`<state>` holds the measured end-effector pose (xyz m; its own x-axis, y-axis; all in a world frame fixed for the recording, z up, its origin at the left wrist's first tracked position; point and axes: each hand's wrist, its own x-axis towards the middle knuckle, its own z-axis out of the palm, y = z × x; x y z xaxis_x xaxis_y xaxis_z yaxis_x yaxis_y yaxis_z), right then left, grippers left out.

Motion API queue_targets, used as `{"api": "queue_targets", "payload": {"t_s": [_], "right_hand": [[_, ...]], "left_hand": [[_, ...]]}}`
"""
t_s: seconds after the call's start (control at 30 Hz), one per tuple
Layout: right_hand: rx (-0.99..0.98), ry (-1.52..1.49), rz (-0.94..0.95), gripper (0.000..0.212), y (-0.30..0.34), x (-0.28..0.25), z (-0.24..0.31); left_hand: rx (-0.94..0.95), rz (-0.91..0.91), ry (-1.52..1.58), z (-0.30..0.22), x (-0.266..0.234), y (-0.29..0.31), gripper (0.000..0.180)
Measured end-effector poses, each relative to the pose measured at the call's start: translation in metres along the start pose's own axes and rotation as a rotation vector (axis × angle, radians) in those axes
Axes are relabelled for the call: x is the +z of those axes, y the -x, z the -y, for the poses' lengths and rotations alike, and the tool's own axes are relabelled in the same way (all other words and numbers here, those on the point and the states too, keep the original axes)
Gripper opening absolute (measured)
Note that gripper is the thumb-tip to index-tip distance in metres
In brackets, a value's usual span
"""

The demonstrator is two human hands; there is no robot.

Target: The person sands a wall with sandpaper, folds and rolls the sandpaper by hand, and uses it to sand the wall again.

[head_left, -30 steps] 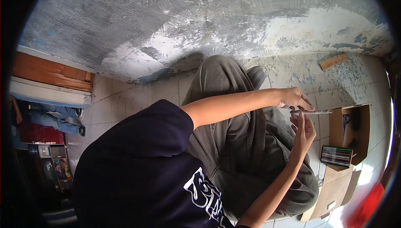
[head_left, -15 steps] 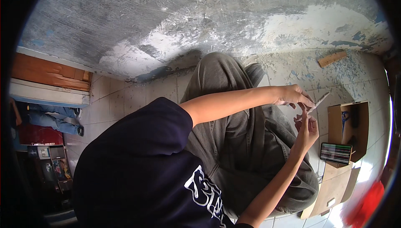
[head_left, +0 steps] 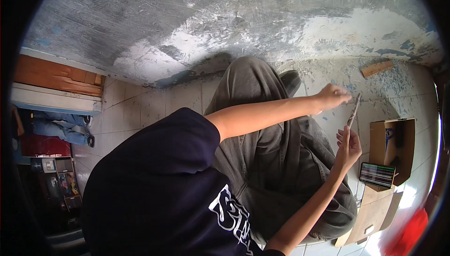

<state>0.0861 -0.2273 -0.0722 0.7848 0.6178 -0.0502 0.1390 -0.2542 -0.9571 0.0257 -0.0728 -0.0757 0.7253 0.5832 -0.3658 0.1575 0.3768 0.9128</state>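
I sit on a tiled floor in grey trousers (head_left: 262,148) and a dark shirt. Both arms reach out to the right. My left hand (head_left: 333,96) pinches the upper end of a thin grey rolled stick (head_left: 353,110). My right hand (head_left: 349,146) is just below, with its fingers at the stick's lower end. The stick stands nearly upright, tilted a little to the right, above the floor beside my knee.
An open cardboard box (head_left: 391,139) lies on the floor to the right, a flat pack of coloured strips (head_left: 377,174) on its flap. A small wooden block (head_left: 377,68) lies by the peeling grey wall (head_left: 211,31). Wooden planks (head_left: 56,75) and folded jeans (head_left: 61,127) are at the left.
The stick has turned from lying almost level between my hands to standing nearly upright. My left hand has moved up and away from my right hand.
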Motion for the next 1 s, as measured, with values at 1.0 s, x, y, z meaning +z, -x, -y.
{"api": "queue_targets", "payload": {"t_s": [1.0], "right_hand": [[0.478,0.237,0.034,0.03,-0.053,-0.032,-0.056]], "left_hand": [[0.226,-0.216,0.095,-0.022,-0.015,0.0,0.013]]}}
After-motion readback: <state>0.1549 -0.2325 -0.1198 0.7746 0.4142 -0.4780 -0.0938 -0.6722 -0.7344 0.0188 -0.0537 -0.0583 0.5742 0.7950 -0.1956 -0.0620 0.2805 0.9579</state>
